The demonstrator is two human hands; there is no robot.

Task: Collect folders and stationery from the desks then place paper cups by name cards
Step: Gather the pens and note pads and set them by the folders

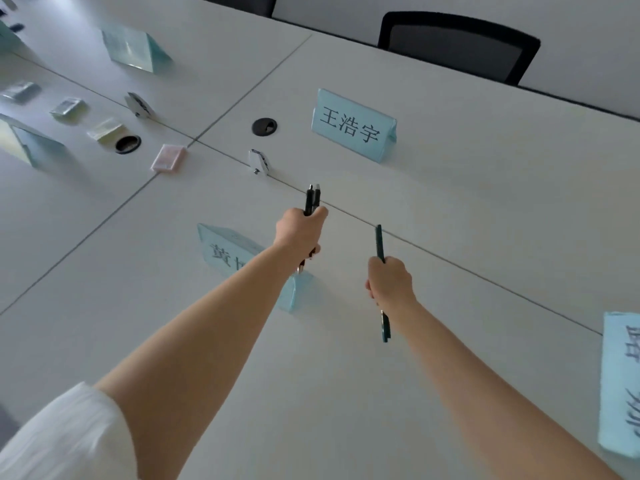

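Left hand [300,230] grips two black pens [312,199] in a closed fist above the white surface [485,209]; right hand [390,282] grips one dark green pencil [379,242]. Both are held near the centre seam, with a blue name card [353,127] beyond them on the far side

Five pale blue name cards [353,126] stand on the counter [485,188]. Two black pens [312,199], one dark green pencil [379,242], two chairs [457,46], two cable grommets [264,126] show.
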